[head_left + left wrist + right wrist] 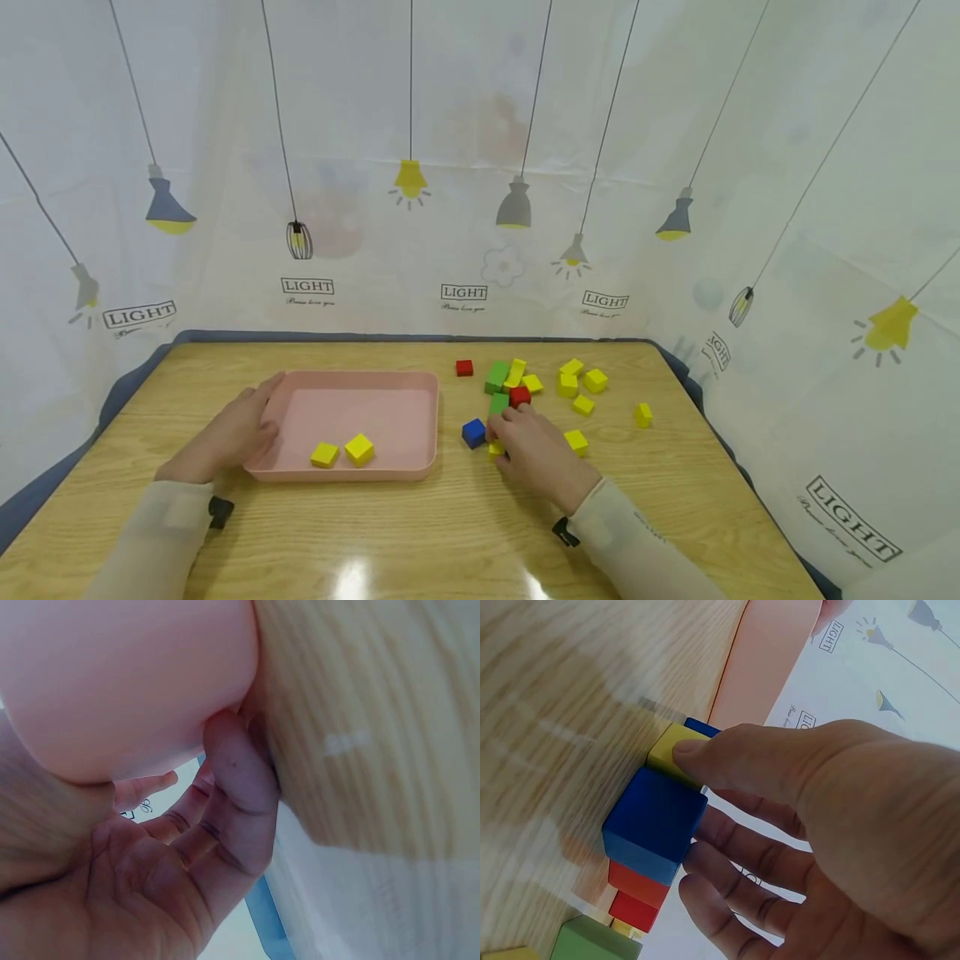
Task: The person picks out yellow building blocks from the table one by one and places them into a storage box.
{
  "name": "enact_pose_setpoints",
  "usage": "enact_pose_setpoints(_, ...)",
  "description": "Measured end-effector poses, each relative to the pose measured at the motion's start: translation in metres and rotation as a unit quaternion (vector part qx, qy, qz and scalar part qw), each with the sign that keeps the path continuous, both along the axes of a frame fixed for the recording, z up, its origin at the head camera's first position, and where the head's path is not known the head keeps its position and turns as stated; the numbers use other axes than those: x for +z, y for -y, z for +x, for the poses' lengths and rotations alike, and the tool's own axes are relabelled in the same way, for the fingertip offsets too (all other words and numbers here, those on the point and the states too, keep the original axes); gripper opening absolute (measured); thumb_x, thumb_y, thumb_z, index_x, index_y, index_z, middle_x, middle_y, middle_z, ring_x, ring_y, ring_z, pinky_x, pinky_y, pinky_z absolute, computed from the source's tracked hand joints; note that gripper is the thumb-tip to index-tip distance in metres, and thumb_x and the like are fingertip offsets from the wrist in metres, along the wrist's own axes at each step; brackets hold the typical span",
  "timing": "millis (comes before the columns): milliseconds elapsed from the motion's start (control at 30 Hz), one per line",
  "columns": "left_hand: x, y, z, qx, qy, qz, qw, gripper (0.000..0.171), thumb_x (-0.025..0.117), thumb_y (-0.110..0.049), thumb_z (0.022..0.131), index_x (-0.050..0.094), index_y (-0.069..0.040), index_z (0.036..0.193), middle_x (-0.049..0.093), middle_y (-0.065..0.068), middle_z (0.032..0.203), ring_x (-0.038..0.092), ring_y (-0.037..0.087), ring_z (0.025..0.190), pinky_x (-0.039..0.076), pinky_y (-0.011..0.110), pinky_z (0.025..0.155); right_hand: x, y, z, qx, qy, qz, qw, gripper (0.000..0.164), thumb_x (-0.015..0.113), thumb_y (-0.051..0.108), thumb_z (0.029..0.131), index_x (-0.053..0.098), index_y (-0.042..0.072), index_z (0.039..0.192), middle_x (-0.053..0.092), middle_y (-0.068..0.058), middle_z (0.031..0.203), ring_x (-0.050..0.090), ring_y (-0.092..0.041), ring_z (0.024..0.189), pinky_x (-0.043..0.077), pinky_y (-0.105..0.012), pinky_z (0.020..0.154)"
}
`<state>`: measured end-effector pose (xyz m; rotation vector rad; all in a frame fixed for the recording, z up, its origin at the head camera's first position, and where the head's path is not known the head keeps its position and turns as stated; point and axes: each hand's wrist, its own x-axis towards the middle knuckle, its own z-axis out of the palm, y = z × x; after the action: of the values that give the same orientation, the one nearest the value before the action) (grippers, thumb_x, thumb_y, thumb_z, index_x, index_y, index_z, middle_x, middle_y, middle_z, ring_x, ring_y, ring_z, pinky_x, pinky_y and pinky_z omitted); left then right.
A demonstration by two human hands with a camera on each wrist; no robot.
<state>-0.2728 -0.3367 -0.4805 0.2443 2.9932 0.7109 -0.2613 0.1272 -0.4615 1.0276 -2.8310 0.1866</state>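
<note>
My left hand [234, 433] grips the left rim of a pink tray [360, 475]. In the left wrist view its fingers [240, 765] curl against the tray's outer wall [135, 682]. Two yellow blocks, one of them a cube [359, 449], lie in the tray near its front wall. Among the blocks to the right, my right hand [542, 454] pinches a yellow block [676, 752]. The thumb lies on that block; the index fingertip is hidden. Right beside it is a blue cube [656, 821], hidden in the head view. Another blue cube [474, 433] lies left of the hand.
Green blocks [497, 377], red blocks [464, 367] and several yellow blocks [596, 381] lie scattered beyond and right of my right hand. One yellow block [643, 415] sits apart at the far right. The wooden table [420, 533] ends at a lamp-printed curtain [360, 308].
</note>
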Motion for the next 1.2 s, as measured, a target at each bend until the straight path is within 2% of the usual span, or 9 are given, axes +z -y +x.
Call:
enact_pose_setpoints(500,-0.002,-0.001,0.000,-0.004,-0.003,-0.005,1.0000,0.079,0.063,-0.008,0.096,0.014,0.001,0.158,0.039,0.041,0.137,0.051,0.050,0.116,0.039,0.069,0.099,0.002,0.003,0.004,0.005,-0.005,0.002,1.000,0.024,0.080,0.019,0.085,0.066,0.017,0.105,0.059,0.005,0.096,0.046,-0.017,0.082,0.046,-0.028,0.071)
enact_pose_setpoints(867,-0.003,0.001,0.000,-0.006,-0.002,-0.003,1.0000,0.080,0.063,-0.008,0.096,0.014,0.001,0.158,0.038,0.042,0.137,0.051,0.051,0.116,0.039,0.069,0.098,0.011,0.009,0.006,0.004,0.066,-0.028,0.997,0.027,0.080,0.020,0.087,0.070,0.020,0.112,0.060,0.005,0.103,0.055,-0.011,0.087,0.055,-0.028,0.081)
enact_pose_setpoints(1200,-0.001,0.001,-0.001,0.002,0.003,-0.002,1.0000,0.078,0.060,-0.007,0.097,0.013,0.000,0.158,0.038,0.041,0.137,0.052,0.048,0.114,0.039,0.069,0.099,0.027,0.025,0.006,0.034,0.076,-0.078,0.993,0.026,0.076,0.015,0.089,0.067,0.022,0.112,0.056,0.005,0.102,0.053,-0.010,0.083,0.051,-0.020,0.073)
